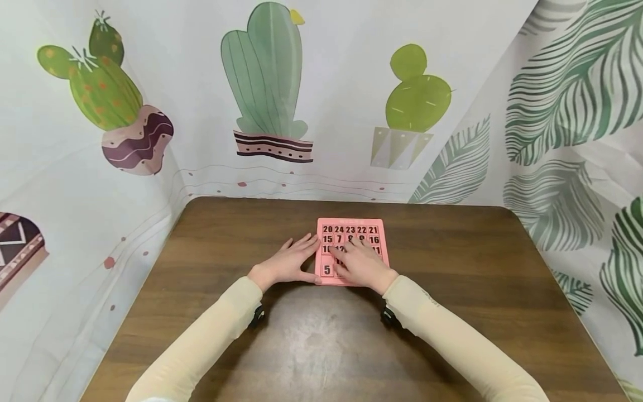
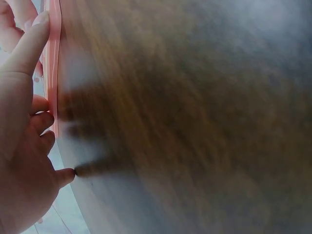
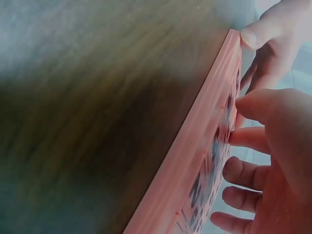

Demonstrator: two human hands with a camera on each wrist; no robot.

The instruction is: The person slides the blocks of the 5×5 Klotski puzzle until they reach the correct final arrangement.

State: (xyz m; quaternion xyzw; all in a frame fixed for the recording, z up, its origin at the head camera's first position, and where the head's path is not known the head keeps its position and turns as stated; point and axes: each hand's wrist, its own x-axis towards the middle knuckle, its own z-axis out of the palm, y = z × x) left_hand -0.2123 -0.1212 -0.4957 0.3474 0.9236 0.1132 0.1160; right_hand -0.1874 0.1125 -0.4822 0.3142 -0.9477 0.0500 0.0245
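A pink number slide puzzle (image 1: 384,251) with black numerals on square tiles lies flat near the far side of the table. My left hand (image 1: 290,261) is at its left side, fingers extended to the edge and thumb at the near left corner. In the left wrist view that thumb (image 2: 30,46) rests along the puzzle's pink edge (image 2: 54,73). My right hand (image 1: 365,263) lies over the tiles, hiding several of them. The right wrist view shows its thumb (image 3: 256,105) and index finger (image 3: 251,139) right at the numbered face, the other fingers loosely bent beside it.
The brown wooden table (image 1: 452,262) extends around the puzzle on all sides. Behind it hangs a white cloth (image 1: 341,100) printed with cacti and leaves. Both forearms in cream sleeves (image 1: 211,329) reach in from the near side, with dark devices (image 1: 257,316) under the wrists.
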